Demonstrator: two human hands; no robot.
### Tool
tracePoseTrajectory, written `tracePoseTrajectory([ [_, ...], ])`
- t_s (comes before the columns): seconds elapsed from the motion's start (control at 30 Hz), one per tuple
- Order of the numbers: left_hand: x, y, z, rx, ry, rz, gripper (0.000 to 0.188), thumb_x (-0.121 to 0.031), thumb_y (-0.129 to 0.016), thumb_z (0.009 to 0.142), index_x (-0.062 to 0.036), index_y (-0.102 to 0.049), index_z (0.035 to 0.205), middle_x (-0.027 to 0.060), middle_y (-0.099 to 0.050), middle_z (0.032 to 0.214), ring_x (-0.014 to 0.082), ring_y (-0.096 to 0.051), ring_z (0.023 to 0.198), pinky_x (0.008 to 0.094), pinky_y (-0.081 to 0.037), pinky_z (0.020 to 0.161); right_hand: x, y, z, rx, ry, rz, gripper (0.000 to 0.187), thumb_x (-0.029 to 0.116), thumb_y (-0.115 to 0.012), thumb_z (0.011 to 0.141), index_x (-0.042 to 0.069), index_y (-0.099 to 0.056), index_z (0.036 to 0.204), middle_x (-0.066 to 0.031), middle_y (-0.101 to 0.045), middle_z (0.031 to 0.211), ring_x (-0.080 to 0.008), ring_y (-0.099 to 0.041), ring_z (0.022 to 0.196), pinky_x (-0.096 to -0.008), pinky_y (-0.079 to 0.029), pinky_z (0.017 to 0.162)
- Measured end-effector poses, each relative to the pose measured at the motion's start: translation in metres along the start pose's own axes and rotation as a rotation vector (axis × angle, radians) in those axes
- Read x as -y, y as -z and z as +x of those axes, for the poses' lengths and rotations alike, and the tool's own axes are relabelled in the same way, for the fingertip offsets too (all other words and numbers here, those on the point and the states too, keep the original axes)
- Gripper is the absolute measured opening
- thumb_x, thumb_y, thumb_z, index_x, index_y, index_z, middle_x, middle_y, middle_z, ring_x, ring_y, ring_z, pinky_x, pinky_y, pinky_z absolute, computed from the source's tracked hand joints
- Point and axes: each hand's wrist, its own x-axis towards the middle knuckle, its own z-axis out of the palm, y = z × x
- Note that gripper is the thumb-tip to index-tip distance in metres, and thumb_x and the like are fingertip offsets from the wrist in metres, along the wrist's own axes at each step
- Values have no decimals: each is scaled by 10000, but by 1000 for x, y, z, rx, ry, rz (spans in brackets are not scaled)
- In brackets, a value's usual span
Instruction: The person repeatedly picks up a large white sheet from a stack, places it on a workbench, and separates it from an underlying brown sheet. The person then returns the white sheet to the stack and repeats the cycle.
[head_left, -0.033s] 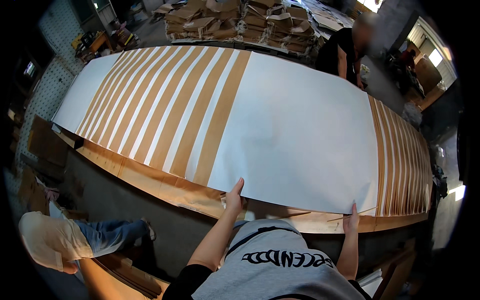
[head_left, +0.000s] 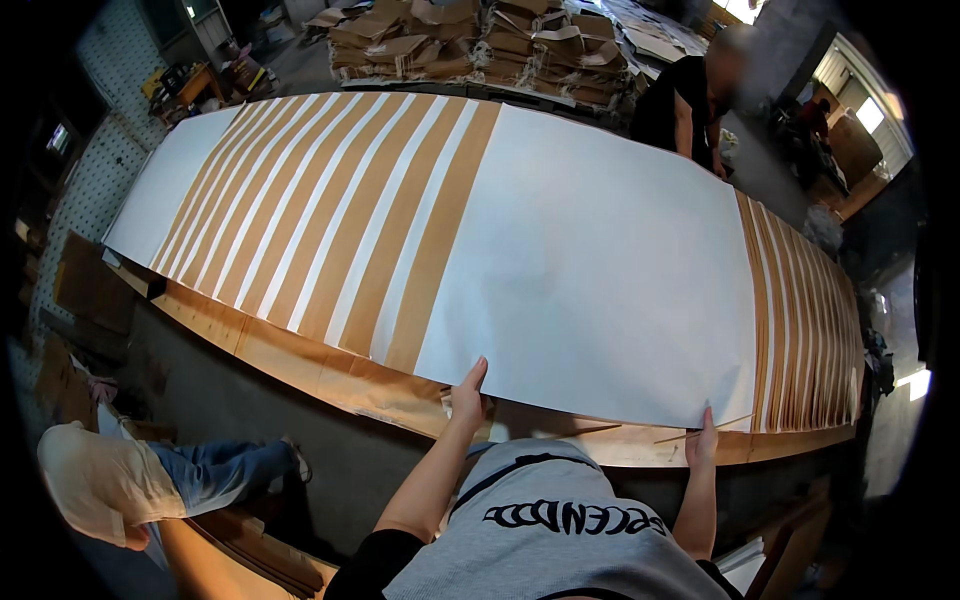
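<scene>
your left hand (head_left: 468,393) is closed on the near edge of the big white sheet (head_left: 600,270), thumb on top, fingers hidden below; your right hand (head_left: 703,440) pinches the same edge near its right corner. a thin strip (head_left: 738,420) pokes out beside that right hand, so it seems wise to keep it from catching under the edge. the sheet spans the middle of the long table (head_left: 300,365), between the wide tan-and-white bands (head_left: 440,250) on the left and the tighter fanned layers (head_left: 800,320) on the right. keep both hands level and the pull even; thin and broad as it looks, it could crease under a hard thumb. across the table a co-worker (head_left: 675,110) leans at the far edge; matching their pace would likely keep it square.
</scene>
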Motion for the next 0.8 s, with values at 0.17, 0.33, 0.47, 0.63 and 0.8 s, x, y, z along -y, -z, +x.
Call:
tracePoseTrajectory([
  [0.17,-12,-13,-12,-57,-37,88,371,-133,-582,832,46,-466,1136,89,-539,1081,177,-515,1010,289,-408,878,0,-7,-3,27,35,-65,479,281,-503,891,41,-357,1279,-62,-419,1280,-206,-392,1179,-365,-293,1015],
  [0.33,-54,-1,-33,-170,-263,437,210,-163,-523,871,0,-481,997,79,-554,872,143,-558,692,260,-469,616,1,-12,-3,-7,8,-136,468,291,-519,883,36,-389,1253,-65,-453,1246,-193,-413,1156,-340,-313,1003],
  [0.47,-87,22,-31,-260,-366,533,149,-175,-482,894,-36,-459,843,54,-523,677,115,-504,477,229,-426,428,0,-11,1,-46,7,-162,475,305,-528,877,31,-401,1243,-63,-461,1237,-190,-423,1142,-325,-316,1001],
  [0.63,-92,31,-20,-366,-258,397,158,-173,-466,899,-46,-448,806,42,-504,627,123,-509,489,244,-436,443,-4,-9,7,-12,5,-146,488,325,-503,887,19,-395,1251,-73,-451,1254,-194,-425,1145,-311,-320,1000],
  [0.8,-92,33,-16,-357,-269,353,176,-177,-459,902,-39,-439,795,61,-514,633,151,-536,505,258,-454,450,-1,-10,11,34,-1,-144,481,321,-499,890,12,-399,1244,-70,-454,1250,-185,-427,1142,-312,-309,1007],
])
